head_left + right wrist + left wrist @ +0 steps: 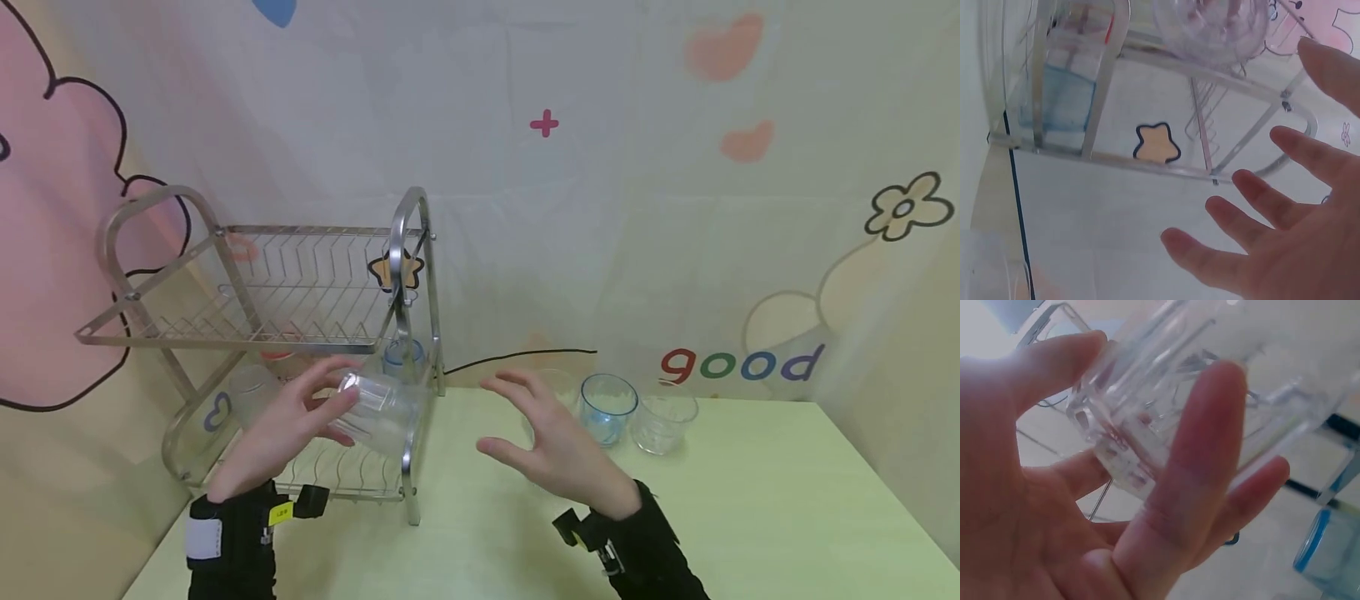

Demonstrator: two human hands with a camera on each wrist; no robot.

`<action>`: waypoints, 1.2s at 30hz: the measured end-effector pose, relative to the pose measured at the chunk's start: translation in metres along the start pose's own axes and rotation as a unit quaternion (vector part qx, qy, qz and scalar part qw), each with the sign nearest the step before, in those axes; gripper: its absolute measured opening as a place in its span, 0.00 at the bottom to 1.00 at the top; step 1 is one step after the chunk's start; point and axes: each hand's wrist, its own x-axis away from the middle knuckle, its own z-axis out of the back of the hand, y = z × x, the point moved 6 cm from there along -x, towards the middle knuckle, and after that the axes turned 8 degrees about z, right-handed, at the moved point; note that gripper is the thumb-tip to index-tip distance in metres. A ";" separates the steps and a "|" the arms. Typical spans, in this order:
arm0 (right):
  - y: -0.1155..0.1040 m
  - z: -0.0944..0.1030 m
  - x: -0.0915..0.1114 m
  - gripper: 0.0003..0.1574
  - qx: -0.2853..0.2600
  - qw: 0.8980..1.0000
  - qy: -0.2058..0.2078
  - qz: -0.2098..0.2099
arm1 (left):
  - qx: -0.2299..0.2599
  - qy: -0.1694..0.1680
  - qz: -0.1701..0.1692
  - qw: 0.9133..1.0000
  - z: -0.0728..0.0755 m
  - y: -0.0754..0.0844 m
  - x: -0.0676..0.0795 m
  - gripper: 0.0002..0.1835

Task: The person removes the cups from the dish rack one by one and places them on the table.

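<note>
White backdrop [600, 250], colourful "good" lettering [744, 365], pale green tabletop [772, 500]

In the head view, the word "good" [745, 365] stands on the printed fabric backdrop [570, 208] between three and four o'clock, its lowercase letters running red, green, blue and purple. Near one o'clock the same cloth bears a magenta plus sign [544, 123]. Between seven and eight o'clock, the black left wristband [232, 575] carries a yellow label [281, 512], its dark characters too small to read.
</note>
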 end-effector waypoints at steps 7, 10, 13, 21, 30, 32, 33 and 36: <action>-0.011 -0.012 -0.001 0.44 -0.050 0.999 -0.005 0.021 | 0.050 -0.063 -0.046 0.996 -0.025 0.007 -0.008 0.24; -0.012 -0.016 -0.002 0.44 -0.082 0.996 -0.002 0.027 | 0.077 -0.087 -0.064 0.991 -0.036 0.012 -0.012 0.24; -0.013 -0.019 -0.002 0.47 -0.115 0.993 0.003 0.024 | 0.091 -0.094 -0.072 0.989 -0.043 0.015 -0.015 0.25; -0.014 -0.021 -0.003 0.54 -0.184 0.982 0.042 0.009 | 0.122 -0.120 -0.088 0.981 -0.058 0.022 -0.018 0.26; -0.019 -0.009 -0.003 0.50 -0.217 0.970 0.106 0.040 | 0.135 -0.128 -0.097 0.978 -0.070 0.024 -0.020 0.25; -0.018 -0.007 -0.003 0.50 -0.217 0.969 0.108 0.042 | 0.125 -0.123 -0.095 0.980 -0.070 0.023 -0.019 0.26; -0.018 -0.006 -0.003 0.49 -0.218 0.969 0.109 0.044 | 0.119 -0.121 -0.093 0.981 -0.070 0.023 -0.019 0.26; -0.017 -0.003 -0.003 0.49 -0.214 0.969 0.111 0.047 | 0.103 -0.119 -0.084 0.984 -0.072 0.022 -0.018 0.27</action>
